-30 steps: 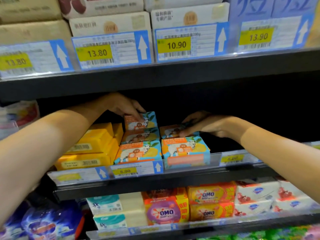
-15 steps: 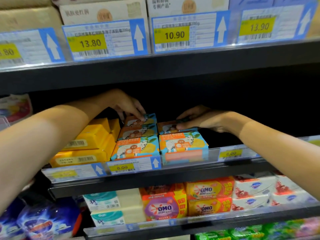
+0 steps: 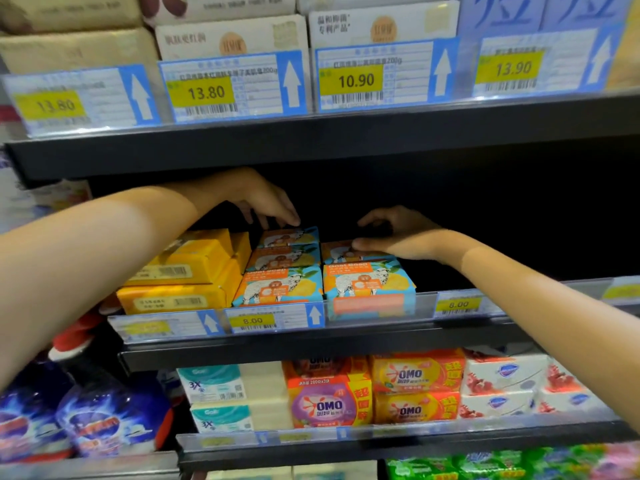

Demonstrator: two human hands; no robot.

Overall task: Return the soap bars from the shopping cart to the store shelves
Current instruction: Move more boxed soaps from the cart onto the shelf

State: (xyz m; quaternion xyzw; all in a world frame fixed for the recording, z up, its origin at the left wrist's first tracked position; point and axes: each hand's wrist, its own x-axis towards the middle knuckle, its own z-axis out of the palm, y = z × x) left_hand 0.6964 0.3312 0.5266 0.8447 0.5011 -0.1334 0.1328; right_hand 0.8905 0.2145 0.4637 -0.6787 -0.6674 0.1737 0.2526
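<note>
Both arms reach deep onto the middle shelf [image 3: 311, 342].
The left hand [image 3: 265, 202] arches, fingers together, tips touching the far left soap box [image 3: 289, 237]; the right hand [image 3: 407, 235] lays its thumb on the far right soap box [image 3: 337, 252], fingers curled behind, grip unclear.

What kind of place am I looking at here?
Most likely a supermarket aisle for soaps and detergents. Tiered dark shelves carry printed price tags, one reading 10.90, and identical goat soap boxes and OMO packs sit stacked in rows facing outward.
</note>
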